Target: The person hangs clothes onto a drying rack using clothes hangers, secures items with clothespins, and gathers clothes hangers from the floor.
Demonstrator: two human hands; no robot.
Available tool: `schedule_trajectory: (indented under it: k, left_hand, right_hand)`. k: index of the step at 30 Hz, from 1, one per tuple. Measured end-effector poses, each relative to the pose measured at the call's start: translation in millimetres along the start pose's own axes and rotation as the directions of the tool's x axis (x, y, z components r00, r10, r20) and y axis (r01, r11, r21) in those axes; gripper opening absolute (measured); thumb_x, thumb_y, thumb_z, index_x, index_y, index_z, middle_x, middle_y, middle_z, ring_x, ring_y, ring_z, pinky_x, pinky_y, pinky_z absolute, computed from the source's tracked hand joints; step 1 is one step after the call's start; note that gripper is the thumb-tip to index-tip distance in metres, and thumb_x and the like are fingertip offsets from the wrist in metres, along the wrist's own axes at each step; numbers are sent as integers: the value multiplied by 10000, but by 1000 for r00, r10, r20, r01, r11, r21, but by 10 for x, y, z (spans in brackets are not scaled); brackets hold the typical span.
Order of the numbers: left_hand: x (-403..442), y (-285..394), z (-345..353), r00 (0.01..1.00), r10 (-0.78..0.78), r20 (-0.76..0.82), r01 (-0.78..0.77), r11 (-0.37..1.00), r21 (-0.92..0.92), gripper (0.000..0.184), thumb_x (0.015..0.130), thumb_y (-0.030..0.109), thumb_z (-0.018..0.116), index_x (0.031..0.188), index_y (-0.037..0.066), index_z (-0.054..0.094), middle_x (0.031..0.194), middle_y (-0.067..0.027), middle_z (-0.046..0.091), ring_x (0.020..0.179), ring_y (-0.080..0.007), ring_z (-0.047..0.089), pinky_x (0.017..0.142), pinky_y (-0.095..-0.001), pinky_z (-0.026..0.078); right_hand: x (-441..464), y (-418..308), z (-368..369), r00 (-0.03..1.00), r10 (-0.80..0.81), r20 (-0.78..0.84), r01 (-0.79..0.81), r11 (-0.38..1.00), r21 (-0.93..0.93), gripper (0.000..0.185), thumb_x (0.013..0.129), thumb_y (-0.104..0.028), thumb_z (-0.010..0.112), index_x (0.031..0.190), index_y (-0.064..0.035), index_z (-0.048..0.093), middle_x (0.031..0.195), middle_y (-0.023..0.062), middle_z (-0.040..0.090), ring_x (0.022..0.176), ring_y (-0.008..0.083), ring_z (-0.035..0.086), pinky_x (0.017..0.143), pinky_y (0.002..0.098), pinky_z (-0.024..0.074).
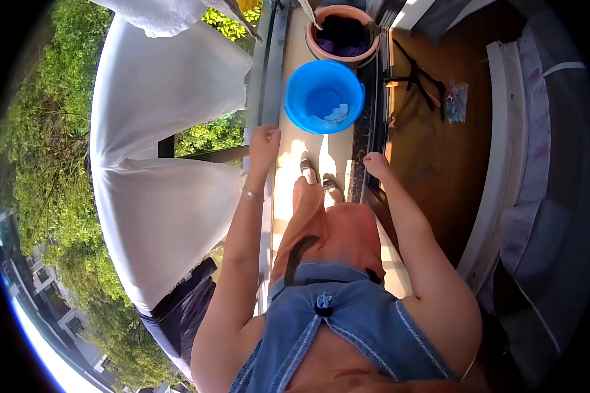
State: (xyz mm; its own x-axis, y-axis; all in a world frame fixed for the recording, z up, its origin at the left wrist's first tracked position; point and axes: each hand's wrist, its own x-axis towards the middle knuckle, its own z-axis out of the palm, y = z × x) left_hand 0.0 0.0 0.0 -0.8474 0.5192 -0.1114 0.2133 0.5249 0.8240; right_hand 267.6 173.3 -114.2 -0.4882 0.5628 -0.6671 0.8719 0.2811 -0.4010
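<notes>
Out on a sunlit, pale tiled floor point(290, 173), both arms reach forward, and the round blue plastic bucket point(305, 95) stands just ahead, between and beyond the two hands. A crumpled piece of white cloth point(337, 113) lies in it, over at the near right. The left hand point(265, 136) is by the grey metal rail point(267, 85), fingers curled in towards the palm; the right hand point(375, 164) sits lower and nearer the doorway, its fingers folded into a loose fist. Whether either fist hides something small, I can't tell from here. Right behind the bucket comes a round terracotta-coloured tub point(357, 59) with dark purple fabric point(341, 48) inside. White sheets point(170, 223) hang along the left, a dark garment point(180, 308) beside them, while black hangers point(413, 75) lie on the brown floor point(432, 196) to the right.
</notes>
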Motion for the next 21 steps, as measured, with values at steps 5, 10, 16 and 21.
schedule_trajectory:
  k: [5,10,16,21]
  left_hand:
    - [857,-448,1062,868,-40,494,-164,917,363,249,756,260,543,875,53,614,924,-151,600,874,-296,572,754,-367,451]
    - [1282,-1004,2192,784,-126,608,-228,853,470,230,760,225,508,913,108,634,886,-125,622,861,-299,573,760,-385,454]
    - [1717,-1868,3604,686,34,727,-564,655,502,260,773,137,469,980,161,625,947,-89,617,954,-294,534,807,-374,435]
    - [1787,-2393,4485,702,34,711,-512,718,471,232,766,127,502,968,144,616,1001,-76,595,1038,-301,477,858,-386,412]
  right_hand:
    - [591,318,282,986,29,-166,-2,987,160,217,745,-204,568,858,-28,624,830,146,625,797,242,600,671,339,472]
    - [1300,1003,960,963,246,-110,-163,856,491,263,751,-260,517,912,-83,628,901,142,615,847,289,592,756,345,460]
    - [1862,1476,1367,958,273,-90,-110,636,764,197,822,-143,530,947,1,577,751,55,576,569,113,550,471,220,434]
    - [2199,1873,1712,937,350,-17,-182,527,830,203,830,-138,526,978,-6,570,782,51,582,618,113,568,516,221,454]
